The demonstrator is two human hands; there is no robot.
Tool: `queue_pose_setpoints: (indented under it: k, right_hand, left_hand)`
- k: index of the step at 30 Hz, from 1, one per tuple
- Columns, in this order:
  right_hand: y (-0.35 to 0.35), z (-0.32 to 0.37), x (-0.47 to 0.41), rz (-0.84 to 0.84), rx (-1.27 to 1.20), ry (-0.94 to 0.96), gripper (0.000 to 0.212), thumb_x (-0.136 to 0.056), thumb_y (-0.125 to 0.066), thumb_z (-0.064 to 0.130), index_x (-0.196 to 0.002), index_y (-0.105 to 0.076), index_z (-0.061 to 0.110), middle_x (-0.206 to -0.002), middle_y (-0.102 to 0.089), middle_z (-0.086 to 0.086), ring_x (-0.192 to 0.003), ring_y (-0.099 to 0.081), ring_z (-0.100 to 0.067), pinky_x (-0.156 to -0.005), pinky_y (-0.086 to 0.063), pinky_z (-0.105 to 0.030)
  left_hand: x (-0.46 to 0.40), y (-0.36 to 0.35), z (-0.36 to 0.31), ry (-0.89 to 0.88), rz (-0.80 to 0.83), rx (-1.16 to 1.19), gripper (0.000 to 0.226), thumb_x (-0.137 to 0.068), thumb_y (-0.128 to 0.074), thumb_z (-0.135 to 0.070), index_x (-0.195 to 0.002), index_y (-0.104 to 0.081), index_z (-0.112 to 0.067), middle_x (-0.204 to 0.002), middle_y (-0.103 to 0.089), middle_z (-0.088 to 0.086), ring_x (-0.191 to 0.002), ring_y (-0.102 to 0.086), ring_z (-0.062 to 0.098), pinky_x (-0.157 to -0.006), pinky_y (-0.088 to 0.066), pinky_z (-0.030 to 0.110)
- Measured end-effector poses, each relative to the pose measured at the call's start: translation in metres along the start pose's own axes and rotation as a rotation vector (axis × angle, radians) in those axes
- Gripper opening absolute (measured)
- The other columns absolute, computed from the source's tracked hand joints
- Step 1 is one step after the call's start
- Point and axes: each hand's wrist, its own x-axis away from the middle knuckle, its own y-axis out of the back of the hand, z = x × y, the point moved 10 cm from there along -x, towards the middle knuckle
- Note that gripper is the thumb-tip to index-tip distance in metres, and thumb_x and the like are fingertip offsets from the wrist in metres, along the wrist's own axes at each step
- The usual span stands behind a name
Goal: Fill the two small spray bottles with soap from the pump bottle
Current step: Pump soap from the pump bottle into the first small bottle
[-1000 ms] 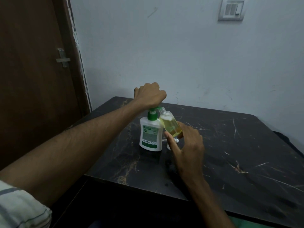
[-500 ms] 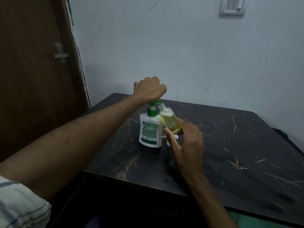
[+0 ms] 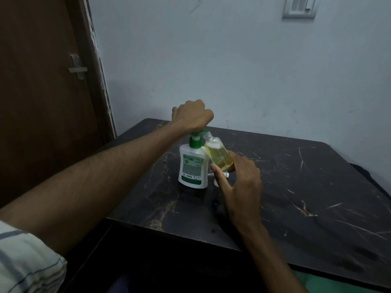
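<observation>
Right hand: right hand (image 3: 239, 185) is nearest, over the middle of the table; thumb and fingers pinch the lower body of the spray bottle, index finger stretched along its near side
Spray bottle: clear spray bottle (image 3: 218, 154), about half full of yellow soap, held off the table; long axis tilted, open threaded neck pointing up and to the left, base down to the right
Pump bottle: white pump bottle (image 3: 193, 166) with a green pump stands upright on the table, just left of the spray bottle; its spout meets the spray bottle's neck
Left hand: left hand (image 3: 193, 116) is curled into a fist on top of the pump head, pressing on it
Behind the hand: a small white object (image 3: 220, 178) stands on the table, mostly hidden; I cannot tell what it is
Table: dark marble table (image 3: 306, 187); near edge runs under both forearms, open top to the right and behind
Surroundings: brown door (image 3: 42, 81) at left, pale wall (image 3: 232, 60) beyond the far edge, wall switch (image 3: 299, 6) high up
</observation>
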Motion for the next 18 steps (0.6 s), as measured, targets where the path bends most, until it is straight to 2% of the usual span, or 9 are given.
queue_pose_setpoints:
  k: [5,9,12,18]
  right_hand:
    - [0.003,0.002,0.000,-0.006,-0.002,0.001,0.050,-0.095,-0.061,0.053,-0.129,-0.065,0.017,-0.111,-0.069,0.001,-0.099,-0.053,-0.007,-0.087,-0.040,-0.028]
    - [0.001,0.002,-0.001,-0.001,-0.005,0.007,0.049,-0.096,-0.063,0.051,-0.130,-0.065,0.016,-0.112,-0.069,0.000,-0.100,-0.056,-0.011,-0.088,-0.045,-0.033]
    - [0.001,0.001,0.000,-0.004,-0.010,0.002,0.050,-0.096,-0.061,0.052,-0.131,-0.064,0.016,-0.115,-0.069,-0.001,-0.102,-0.050,-0.003,-0.090,-0.045,-0.033]
    - [0.002,0.002,-0.001,-0.009,-0.009,0.010,0.051,-0.096,-0.061,0.053,-0.130,-0.065,0.015,-0.115,-0.069,0.000,-0.102,-0.053,-0.006,-0.090,-0.044,-0.032]
  left_hand:
    - [-0.002,0.009,-0.005,-0.007,-0.023,-0.032,0.020,-0.084,-0.046,-0.032,-0.074,-0.052,-0.015,-0.090,-0.074,0.009,-0.086,-0.065,0.030,-0.087,-0.045,0.044]
    - [0.001,0.004,-0.003,-0.005,-0.010,-0.008,0.019,-0.081,-0.045,-0.032,-0.079,-0.053,-0.015,-0.092,-0.076,0.009,-0.090,-0.068,0.031,-0.094,-0.050,0.048]
    - [0.000,0.004,-0.002,-0.009,-0.020,-0.014,0.017,-0.083,-0.045,-0.032,-0.077,-0.049,-0.016,-0.092,-0.076,0.009,-0.091,-0.068,0.031,-0.094,-0.050,0.048]
    - [0.003,0.008,-0.004,0.006,-0.013,0.021,0.029,-0.069,-0.038,-0.036,-0.079,-0.056,-0.014,-0.091,-0.076,0.008,-0.088,-0.068,0.031,-0.093,-0.051,0.048]
